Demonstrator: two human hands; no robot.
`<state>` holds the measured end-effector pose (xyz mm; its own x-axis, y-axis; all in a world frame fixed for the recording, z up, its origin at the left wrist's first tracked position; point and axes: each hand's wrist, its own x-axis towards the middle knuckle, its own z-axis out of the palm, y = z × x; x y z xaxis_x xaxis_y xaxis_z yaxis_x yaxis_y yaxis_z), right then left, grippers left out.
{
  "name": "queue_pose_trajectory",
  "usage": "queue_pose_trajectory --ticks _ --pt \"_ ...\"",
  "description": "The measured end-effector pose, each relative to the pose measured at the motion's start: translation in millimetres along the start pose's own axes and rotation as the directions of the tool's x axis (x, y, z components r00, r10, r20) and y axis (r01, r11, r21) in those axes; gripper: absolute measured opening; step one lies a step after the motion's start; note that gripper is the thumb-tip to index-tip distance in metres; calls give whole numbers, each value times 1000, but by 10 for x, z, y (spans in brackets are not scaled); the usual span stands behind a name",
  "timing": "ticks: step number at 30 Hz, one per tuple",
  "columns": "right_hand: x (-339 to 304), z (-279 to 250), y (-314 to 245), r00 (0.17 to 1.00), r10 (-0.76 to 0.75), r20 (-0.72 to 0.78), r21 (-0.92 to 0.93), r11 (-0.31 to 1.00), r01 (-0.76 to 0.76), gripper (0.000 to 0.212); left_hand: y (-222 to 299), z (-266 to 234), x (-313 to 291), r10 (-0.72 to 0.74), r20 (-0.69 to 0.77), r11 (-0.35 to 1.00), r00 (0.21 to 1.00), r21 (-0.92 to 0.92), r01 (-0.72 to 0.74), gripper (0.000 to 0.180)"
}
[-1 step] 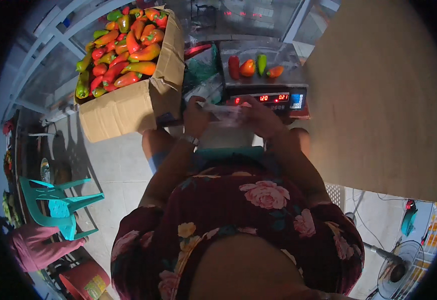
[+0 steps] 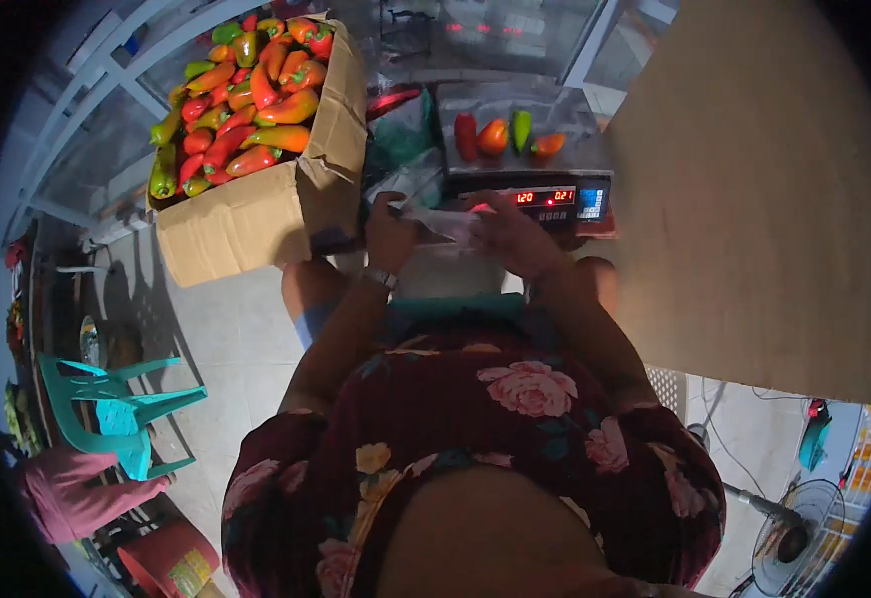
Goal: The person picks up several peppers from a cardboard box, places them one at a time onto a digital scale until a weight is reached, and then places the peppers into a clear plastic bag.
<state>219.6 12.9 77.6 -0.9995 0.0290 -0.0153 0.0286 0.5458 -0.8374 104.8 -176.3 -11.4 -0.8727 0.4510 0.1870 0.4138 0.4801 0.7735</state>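
Floor [image 2: 236, 339]: tiled
Scale [image 2: 580, 115]: four peppers [image 2: 493, 138] placed
Carton [image 2: 231, 229]: heaped
Grip: left hand [image 2: 392, 237], right hand [image 2: 511, 233] pinching clear bag [image 2: 440, 224], apparently unfilled

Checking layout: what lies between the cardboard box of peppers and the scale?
In the head view: green plastic, a red item on its far side and pale plastic on its near side.

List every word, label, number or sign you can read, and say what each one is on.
Scale display: lit red digits, left end hidden by the right hand; figures not copied here.
Blue panel on the scale: pale marks, too small to read.
Glass behind the scale: red glowing marks, too blurred to read.
Red bucket, yellowish label: too blurred to read.
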Motion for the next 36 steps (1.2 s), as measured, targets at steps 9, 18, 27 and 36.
queue_pose_trajectory --ticks 9,18,27,36 --pt "324 28 124 927 -293 -232 -639 765 82 33 926 -514 181 172 283 979 944 -154 -133 32" --pt "1151 -652 255 968 -144 -207 -635 772 -21 45 476 -535 477 178 177 935 968 277 -222 48" --pt "849 -707 -229 768 -290 -570 -622 764 -173 51 509 -531 664 102 263 947 959 268 -174 57" --pt "557 -177 -360 997 -82 14 -546 834 76 36 1155 -874 521 357 119 920 927 129 -371 53"
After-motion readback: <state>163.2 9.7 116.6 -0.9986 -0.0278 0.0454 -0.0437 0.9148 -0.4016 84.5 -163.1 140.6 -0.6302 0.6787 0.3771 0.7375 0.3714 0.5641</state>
